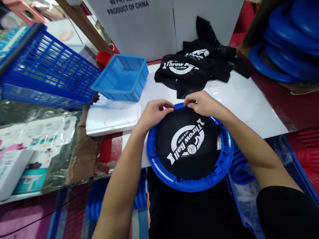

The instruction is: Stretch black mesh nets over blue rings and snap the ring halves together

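A blue plastic ring [159, 162] lies on the near edge of the white work board [249, 99], overhanging toward me. A black mesh net [189, 142] printed "Throw Ball" is stretched across it. My left hand [154, 113] pinches the net at the ring's far rim. My right hand [203, 103] presses the net's edge onto the same far rim, just beside the left. A pile of more black printed nets [196, 66] lies behind the hands.
A light blue tray [122, 78] and a tilted dark blue basket [47, 69] stand at left. A red cup [103, 58] and white carton [154, 23] are behind. Stacked blue rings [286, 43] fill a box at right. Printed packaging lies at left.
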The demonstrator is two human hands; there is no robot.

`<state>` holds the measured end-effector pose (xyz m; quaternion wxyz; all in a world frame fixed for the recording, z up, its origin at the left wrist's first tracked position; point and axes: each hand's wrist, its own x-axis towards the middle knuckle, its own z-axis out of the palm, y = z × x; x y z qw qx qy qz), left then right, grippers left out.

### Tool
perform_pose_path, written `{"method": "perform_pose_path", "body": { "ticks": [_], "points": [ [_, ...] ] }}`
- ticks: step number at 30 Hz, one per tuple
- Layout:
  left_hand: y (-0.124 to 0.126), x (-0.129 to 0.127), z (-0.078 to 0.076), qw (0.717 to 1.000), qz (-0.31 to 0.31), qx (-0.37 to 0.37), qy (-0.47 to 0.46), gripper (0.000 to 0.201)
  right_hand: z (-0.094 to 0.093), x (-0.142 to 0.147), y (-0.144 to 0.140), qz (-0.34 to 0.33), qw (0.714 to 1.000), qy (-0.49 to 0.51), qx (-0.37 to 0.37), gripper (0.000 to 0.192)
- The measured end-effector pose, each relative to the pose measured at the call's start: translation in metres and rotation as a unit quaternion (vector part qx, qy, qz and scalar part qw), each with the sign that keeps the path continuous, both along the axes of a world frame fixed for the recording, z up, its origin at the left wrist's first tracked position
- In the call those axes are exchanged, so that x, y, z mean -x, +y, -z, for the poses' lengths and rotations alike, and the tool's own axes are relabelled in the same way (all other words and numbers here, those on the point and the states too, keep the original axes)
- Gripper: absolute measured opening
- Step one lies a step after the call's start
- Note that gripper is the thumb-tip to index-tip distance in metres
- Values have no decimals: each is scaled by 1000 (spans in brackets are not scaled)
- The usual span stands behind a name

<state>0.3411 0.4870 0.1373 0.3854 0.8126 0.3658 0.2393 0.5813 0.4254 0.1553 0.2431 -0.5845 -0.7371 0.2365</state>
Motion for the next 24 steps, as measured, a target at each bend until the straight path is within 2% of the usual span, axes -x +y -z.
{"method": "perform_pose_path", "body": {
  "ticks": [4,8,13,19,24],
  "points": [
    [-5,-11,-2,998,31,-49,-5,15,1,1,0,-10,999,-34,-6,28],
    [-4,-22,-1,997,62,-50,11,14,1,2,0,-24,997,-78,-16,30],
    [15,-28,-6,994,103,17,38,18,0,1,1,-48,993,-108,-11,31],
    [44,-31,-16,971,179,137,75,17,-5,3,-2,-49,987,-150,13,33],
    [42,-28,-11,975,156,155,36,24,-9,8,-8,-42,983,-174,33,36]
  ]
}}
